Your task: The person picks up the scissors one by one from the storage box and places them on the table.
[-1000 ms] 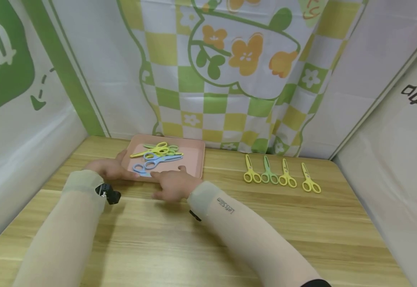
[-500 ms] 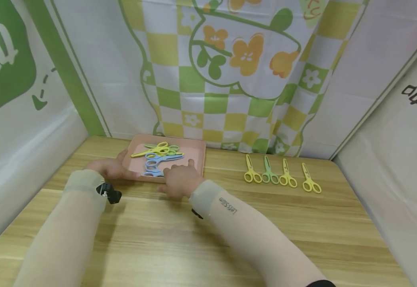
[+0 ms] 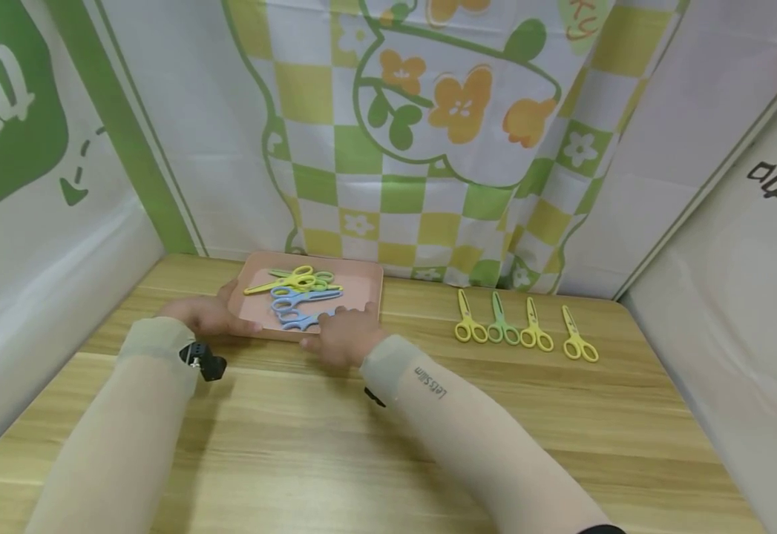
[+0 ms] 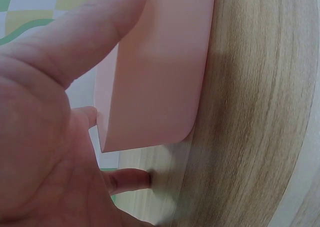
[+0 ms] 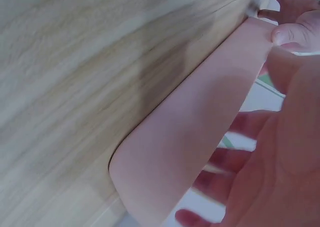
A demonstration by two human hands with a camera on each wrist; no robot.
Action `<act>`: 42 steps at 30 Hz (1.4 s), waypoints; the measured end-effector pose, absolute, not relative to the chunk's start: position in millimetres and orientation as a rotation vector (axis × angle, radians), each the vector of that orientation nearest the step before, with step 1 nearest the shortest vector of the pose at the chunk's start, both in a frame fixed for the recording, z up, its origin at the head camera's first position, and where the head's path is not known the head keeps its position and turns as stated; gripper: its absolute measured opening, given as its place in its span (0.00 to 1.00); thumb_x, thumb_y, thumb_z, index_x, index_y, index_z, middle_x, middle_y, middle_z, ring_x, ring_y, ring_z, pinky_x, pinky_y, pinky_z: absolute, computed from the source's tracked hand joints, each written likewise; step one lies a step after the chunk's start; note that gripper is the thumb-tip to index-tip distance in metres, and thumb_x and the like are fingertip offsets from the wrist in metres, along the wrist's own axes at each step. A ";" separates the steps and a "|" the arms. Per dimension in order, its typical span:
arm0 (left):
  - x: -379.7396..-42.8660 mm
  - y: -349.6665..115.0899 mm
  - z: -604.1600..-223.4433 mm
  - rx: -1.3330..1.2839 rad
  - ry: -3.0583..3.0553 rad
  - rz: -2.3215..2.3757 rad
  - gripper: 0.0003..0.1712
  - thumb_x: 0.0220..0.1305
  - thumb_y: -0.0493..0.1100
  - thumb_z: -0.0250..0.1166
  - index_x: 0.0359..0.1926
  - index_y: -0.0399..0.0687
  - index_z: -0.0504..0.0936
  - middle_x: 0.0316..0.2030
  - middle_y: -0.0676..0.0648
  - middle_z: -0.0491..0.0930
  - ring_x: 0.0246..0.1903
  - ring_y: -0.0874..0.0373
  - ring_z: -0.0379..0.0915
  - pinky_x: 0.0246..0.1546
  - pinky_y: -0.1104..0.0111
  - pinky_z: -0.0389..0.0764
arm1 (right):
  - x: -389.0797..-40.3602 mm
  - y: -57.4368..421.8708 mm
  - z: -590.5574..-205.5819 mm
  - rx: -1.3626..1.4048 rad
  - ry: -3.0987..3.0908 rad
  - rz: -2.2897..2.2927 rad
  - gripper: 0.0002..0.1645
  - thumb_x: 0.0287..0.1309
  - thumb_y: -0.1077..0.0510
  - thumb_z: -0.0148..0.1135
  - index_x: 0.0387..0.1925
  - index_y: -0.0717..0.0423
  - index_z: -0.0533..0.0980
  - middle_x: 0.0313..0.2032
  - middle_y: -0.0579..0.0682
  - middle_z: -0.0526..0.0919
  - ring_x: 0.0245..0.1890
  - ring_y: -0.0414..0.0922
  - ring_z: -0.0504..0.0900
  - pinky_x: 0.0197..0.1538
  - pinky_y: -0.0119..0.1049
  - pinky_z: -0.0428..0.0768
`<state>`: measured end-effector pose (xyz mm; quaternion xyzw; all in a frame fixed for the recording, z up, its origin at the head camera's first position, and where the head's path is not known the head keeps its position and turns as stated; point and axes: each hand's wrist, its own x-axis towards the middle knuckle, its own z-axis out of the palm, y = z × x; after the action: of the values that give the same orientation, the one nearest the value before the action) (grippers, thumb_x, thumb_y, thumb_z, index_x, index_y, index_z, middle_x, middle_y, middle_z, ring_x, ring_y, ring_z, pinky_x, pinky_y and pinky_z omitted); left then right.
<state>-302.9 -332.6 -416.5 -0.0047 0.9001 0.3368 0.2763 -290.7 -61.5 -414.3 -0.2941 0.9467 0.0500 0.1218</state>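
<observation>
In the head view a pink tray (image 3: 361, 279) holds several scissors. Yellow scissors (image 3: 300, 276) and green scissors (image 3: 324, 279) overlap at its back, with blue scissors (image 3: 288, 298) just in front. A second pair of blue scissors (image 3: 297, 320) lies along the near side. My left hand (image 3: 208, 314) rests around the tray's near left corner, its thumb (image 4: 100, 24) straight against the near wall. My right hand (image 3: 346, 335) reaches over the near rim, fingers at the second blue pair, covering its right end. Its thumb stays outside the tray.
To the right on the wooden table (image 3: 281, 430) lie yellow scissors (image 3: 470, 326), green scissors (image 3: 502, 326) and two more yellow pairs in a row, blades pointing away. A patterned curtain (image 3: 401, 196) hangs behind the tray; white side walls bound the table.
My right hand has shifted rightward along the tray's near side, and the near blue scissors have slid right with it. My left hand and the tray have stayed about where they were.
</observation>
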 end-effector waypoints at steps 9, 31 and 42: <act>-311.6 -343.2 -429.1 -0.025 2.431 0.902 0.81 0.50 0.70 0.73 0.75 0.45 0.19 0.74 0.27 0.23 0.71 0.27 0.24 0.66 0.36 0.34 | -293.7 -58.8 -417.3 -0.826 2.741 0.033 0.48 0.68 0.22 0.25 0.77 0.42 0.57 0.73 0.47 0.63 0.73 0.47 0.55 0.69 0.63 0.49; -313.9 -343.0 -433.5 -0.045 2.407 0.901 0.85 0.45 0.72 0.74 0.74 0.44 0.17 0.73 0.26 0.23 0.71 0.27 0.23 0.67 0.37 0.33 | -325.9 -53.1 -423.8 -0.764 2.896 -0.002 0.17 0.69 0.48 0.53 0.36 0.50 0.85 0.62 0.48 0.77 0.66 0.47 0.67 0.69 0.61 0.54; -309.0 -338.2 -425.6 -0.027 2.425 0.871 0.81 0.51 0.71 0.71 0.74 0.43 0.17 0.73 0.26 0.24 0.71 0.27 0.25 0.67 0.36 0.36 | -331.2 -41.1 -426.9 -0.606 2.979 0.062 0.10 0.66 0.54 0.56 0.30 0.48 0.81 0.55 0.51 0.81 0.63 0.49 0.70 0.66 0.59 0.58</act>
<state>-309.0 -338.2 -425.6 -0.0101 0.9038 0.3247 0.2786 -331.2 -41.1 -426.9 -0.1989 0.9785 0.0204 0.0504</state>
